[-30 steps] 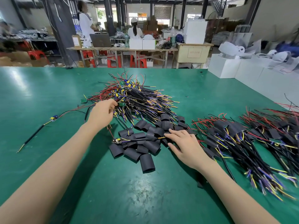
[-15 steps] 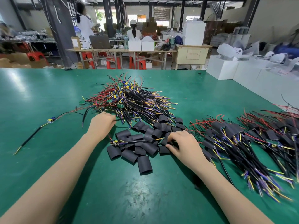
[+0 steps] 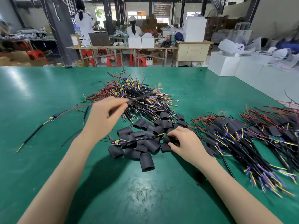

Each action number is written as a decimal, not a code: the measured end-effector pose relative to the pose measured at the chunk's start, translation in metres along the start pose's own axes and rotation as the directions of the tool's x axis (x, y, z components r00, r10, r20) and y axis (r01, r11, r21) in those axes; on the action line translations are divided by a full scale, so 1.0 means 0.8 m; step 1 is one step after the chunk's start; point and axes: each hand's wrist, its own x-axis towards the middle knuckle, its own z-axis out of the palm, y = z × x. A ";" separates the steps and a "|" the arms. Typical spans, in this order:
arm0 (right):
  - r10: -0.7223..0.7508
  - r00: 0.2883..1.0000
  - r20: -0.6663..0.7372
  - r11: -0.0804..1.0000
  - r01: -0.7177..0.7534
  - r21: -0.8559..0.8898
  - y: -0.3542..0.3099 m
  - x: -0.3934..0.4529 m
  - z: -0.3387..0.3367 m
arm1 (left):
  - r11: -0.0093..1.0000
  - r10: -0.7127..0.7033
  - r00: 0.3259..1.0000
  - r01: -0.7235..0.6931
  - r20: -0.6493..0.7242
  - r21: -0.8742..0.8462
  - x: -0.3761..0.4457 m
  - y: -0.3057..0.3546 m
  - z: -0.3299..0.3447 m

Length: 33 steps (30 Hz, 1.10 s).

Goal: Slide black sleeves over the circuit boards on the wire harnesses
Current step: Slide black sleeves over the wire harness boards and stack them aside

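Bare table [image 3: 40,97] is left open near and left. Centre is blocked by sleeves [image 3: 142,143] and harness heap [image 3: 139,97]; right by sleeved bundles [image 3: 242,139].

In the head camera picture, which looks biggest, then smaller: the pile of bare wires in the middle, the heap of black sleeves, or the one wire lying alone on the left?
1. Pile of bare wire harnesses
2. Heap of black sleeves, though it lies nearer the camera, so the two are close
3. Lone wire harness, clearly smallest

The harness [image 3: 142,96] pinched by the left hand [image 3: 105,113] is motion-blurred. Beside the sleeve pile [image 3: 145,139], the right hand [image 3: 186,141] hides its fingertips. The sleeved bundles [image 3: 275,143] run off the right edge.
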 end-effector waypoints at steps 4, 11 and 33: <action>-0.015 0.999 -0.032 0.997 0.013 -0.077 -0.004 -0.003 0.005 | 0.984 -0.118 0.949 0.152 0.292 -0.096 -0.029 -0.008 0.013; -0.005 0.996 -0.085 0.999 0.001 -0.047 -0.002 -0.005 0.003 | 0.962 -0.173 0.901 0.242 0.397 -0.129 -0.054 -0.016 0.027; -0.223 0.895 -0.387 0.958 0.275 0.083 0.013 -0.017 -0.016 | 0.926 -0.206 0.876 0.319 0.436 -0.203 -0.056 -0.012 0.025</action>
